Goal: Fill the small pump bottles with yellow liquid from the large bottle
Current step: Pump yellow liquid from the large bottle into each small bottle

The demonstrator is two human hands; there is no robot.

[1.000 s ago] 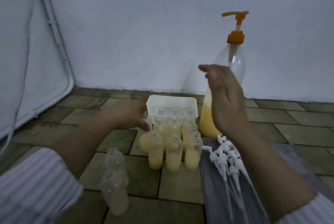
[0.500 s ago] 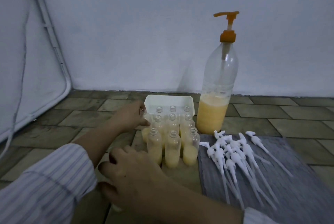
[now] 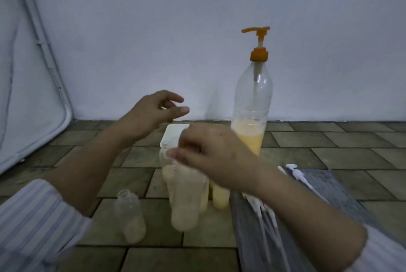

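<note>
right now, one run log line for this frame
right hand grips empty small bottle, lifted | left hand open, raised | large bottle upright

Open floor left of the empty bottle (image 3: 130, 216); large bottle (image 3: 252, 104) blocks right.

right hand (image 3: 216, 155) grips small bottle (image 3: 184, 195) | left hand (image 3: 153, 113) loose, raised | large bottle (image 3: 252, 109) behind

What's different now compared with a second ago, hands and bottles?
The right hand dropped from beside the large bottle to the floor bottles and now lifts one empty small bottle by its neck. The left hand let go of the bottles at the tray and rose, open. One empty bottle, the large bottle and the pump tops stayed put.
</note>
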